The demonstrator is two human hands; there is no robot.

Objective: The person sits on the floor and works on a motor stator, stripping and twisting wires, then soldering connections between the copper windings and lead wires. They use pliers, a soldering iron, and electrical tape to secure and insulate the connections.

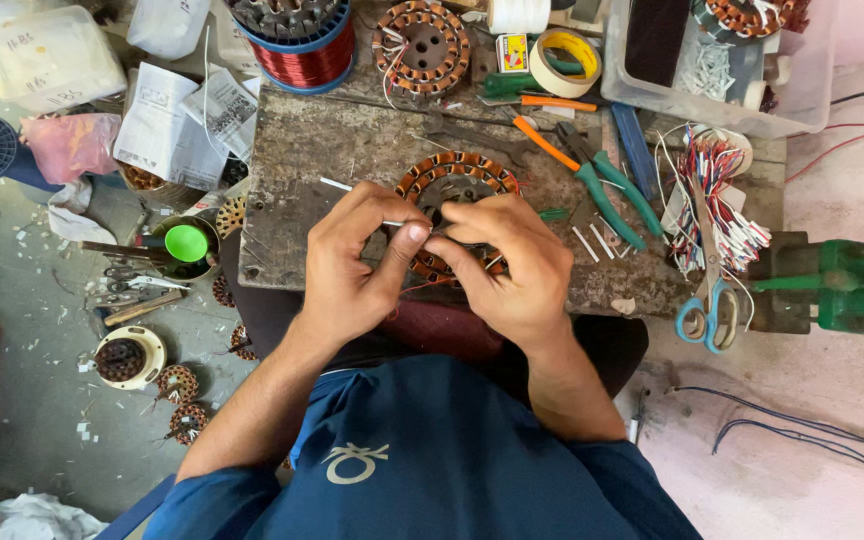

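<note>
Bottom of frame: blue shirt (422,470) with a pale emblem, forearms rising toward centre. At centre, left hand (352,265) and right hand (512,270) pressed together over a round copper-wound motor stator with an orange rim (457,175), lying on a worn wooden work board (332,150). Left thumb and forefinger pinched narrowly on a thin white sleeve (337,185) slanting up-left from the winding; right fingers curled tight at the stator's near rim, what they grip hidden. Just right of the hands, green-handled pliers (607,195) and orange-handled cutters (547,140); farther right, blue-handled scissors (709,300) beside a bundle of red, white and blue wires (717,195). Upper centre: second wound stator (422,45), spool of red enamelled wire (302,50), roll of yellow tape (567,60). Lower left floor: small wound coils (180,385).
</note>
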